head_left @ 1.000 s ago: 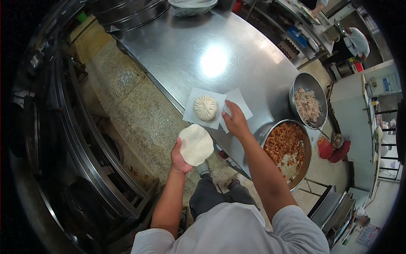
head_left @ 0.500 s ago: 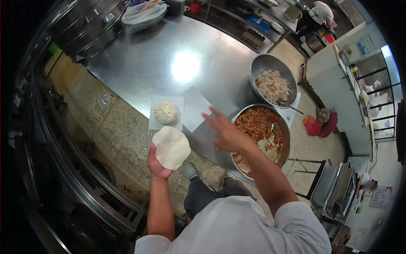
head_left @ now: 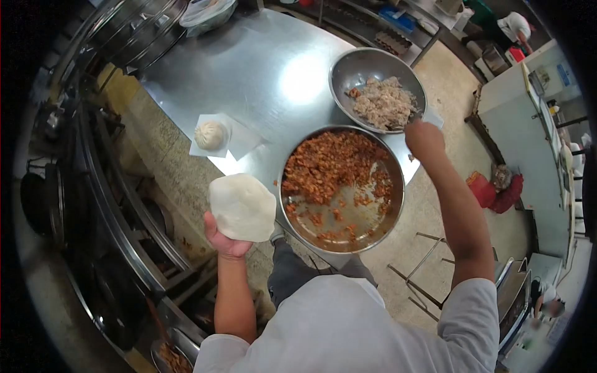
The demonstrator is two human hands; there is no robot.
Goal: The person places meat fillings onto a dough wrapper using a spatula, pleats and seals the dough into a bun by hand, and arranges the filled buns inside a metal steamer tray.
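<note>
On my left hand (head_left: 227, 241) lies a flat round dough wrapper (head_left: 242, 207), with the thumb at its edge. My right hand (head_left: 425, 138) is closed at the right rim of a steel bowl (head_left: 344, 68) of pale shredded filling (head_left: 384, 104), around what looks like a utensil handle. Nearer me, a large round pan (head_left: 348, 247) holds reddish chopped filling (head_left: 329, 158). A pleated bun (head_left: 210, 135) sits on a square of white paper (head_left: 203, 152) near the table's left edge, and a second paper (head_left: 244, 142) lies beside it.
Stacked steel steamers (head_left: 140, 28) stand at the table's far left, near a plastic-covered bowl (head_left: 208, 13). The steel table (head_left: 249, 74) extends ahead. Another person (head_left: 513, 26) is at the upper right. A metal stand (head_left: 416, 273) is at the lower right.
My right hand has moved from beside the papers, over the pan, to the bowl's right rim and has closed. My left hand still holds the wrapper. The view has shifted towards the bowls.
</note>
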